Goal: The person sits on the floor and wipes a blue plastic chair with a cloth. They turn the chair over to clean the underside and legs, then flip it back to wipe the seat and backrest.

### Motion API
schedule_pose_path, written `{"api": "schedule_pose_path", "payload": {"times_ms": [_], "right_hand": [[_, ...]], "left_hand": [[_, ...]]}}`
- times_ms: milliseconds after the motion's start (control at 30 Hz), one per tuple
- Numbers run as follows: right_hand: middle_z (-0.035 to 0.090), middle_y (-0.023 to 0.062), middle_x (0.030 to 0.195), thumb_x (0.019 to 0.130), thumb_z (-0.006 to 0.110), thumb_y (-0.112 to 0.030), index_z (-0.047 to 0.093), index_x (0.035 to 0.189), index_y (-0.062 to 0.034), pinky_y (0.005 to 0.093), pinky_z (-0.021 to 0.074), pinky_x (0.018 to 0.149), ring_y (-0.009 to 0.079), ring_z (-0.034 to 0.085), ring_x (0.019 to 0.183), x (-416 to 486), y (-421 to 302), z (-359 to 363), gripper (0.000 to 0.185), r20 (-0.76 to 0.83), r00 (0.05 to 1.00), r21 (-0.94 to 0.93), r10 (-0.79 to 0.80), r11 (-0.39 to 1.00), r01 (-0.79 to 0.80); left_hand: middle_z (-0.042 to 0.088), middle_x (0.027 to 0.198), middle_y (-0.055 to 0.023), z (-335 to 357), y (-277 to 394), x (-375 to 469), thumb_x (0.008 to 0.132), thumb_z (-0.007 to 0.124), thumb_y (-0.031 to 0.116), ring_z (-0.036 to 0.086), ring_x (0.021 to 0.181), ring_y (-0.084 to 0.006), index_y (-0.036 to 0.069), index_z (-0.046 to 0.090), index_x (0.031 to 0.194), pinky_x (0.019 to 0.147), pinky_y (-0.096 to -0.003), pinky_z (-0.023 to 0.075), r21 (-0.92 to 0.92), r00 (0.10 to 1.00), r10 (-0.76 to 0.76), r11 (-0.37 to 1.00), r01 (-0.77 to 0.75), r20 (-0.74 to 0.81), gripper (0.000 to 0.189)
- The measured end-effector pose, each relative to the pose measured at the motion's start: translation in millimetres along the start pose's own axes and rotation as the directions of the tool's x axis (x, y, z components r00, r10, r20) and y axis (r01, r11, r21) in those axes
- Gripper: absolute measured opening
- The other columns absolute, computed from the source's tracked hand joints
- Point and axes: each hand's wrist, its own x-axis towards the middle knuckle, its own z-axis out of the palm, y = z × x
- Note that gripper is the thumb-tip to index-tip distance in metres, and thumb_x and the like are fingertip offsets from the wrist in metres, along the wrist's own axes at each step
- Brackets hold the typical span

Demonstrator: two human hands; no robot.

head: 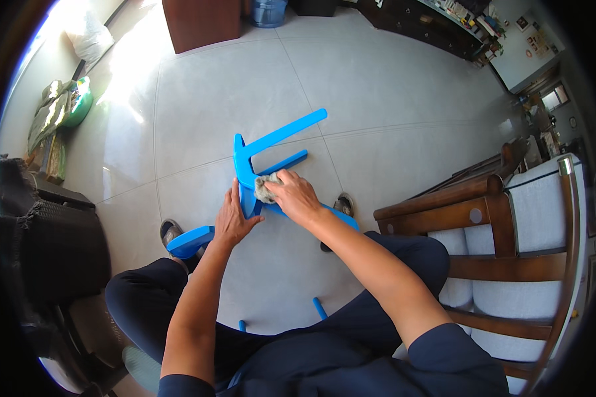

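Observation:
A bright blue frame (246, 166), perhaps a small chair or stool on its side, stands on the floor between my feet, with two legs pointing to the upper right. My right hand (295, 195) presses a crumpled grey cloth (266, 189) against the corner where the legs meet. My left hand (233, 218) rests on the frame's left side, fingers extended and thumb apart. A blue rounded piece (191, 241) lies by my left foot, and more blue shows past my right hand. How these parts join is hidden by my hands.
A wooden chair or bench with pale cushions (516, 297) stands close on the right. A dark woven chair (59, 248) is at the left. A green basin (79, 104) stands by the left wall, and a brown cabinet (201, 25) and a blue water bottle (268, 12) are beyond the tiled floor.

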Motion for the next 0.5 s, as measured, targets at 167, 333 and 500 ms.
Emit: {"api": "schedule_pose_path", "payload": {"times_ms": [167, 333, 500], "right_hand": [[0.058, 0.0104, 0.109, 0.08, 0.068, -0.009, 0.069, 0.109, -0.0113, 0.0437, 0.0503, 0.087, 0.0316, 0.057, 0.106, 17, -14, 31, 0.029, -0.191, 0.981, -0.13, -0.043, 0.991, 0.018], [0.058, 0.0101, 0.111, 0.078, 0.069, -0.008, 0.069, 0.111, -0.0109, 0.044, 0.0497, 0.086, 0.0305, 0.057, 0.107, -27, 3, 1, 0.032, -0.072, 0.997, -0.06, -0.031, 0.998, 0.026], [0.058, 0.0099, 0.108, 0.078, 0.069, -0.007, 0.069, 0.112, -0.0108, 0.0439, 0.0499, 0.084, 0.0313, 0.058, 0.105, -49, 7, -13, 0.034, -0.06, 0.998, -0.11, 0.019, 0.994, -0.026]], "left_hand": [[0.054, 0.129, -0.0248, -9, 6, 38, 0.067, 0.088, 0.031, 0.06, 0.111, -0.0445, 0.032, 0.006, 0.157, 0.089, -0.0489, 0.0525, -0.093, 0.998, 0.039, 0.995, -0.034, 0.059, 0.122], [0.062, 0.116, -0.0245, -7, -11, 34, 0.069, 0.085, 0.034, 0.065, 0.101, -0.0438, 0.036, 0.004, 0.157, 0.084, -0.0495, 0.0544, -0.045, 0.996, -0.005, 0.999, 0.009, 0.087, 0.12], [0.05, 0.137, -0.0231, -9, 17, 32, 0.07, 0.085, 0.035, 0.055, 0.12, -0.0406, 0.033, 0.013, 0.157, 0.097, -0.0512, 0.0481, 0.114, 0.989, -0.133, 0.986, 0.125, 0.067, 0.114]]}}
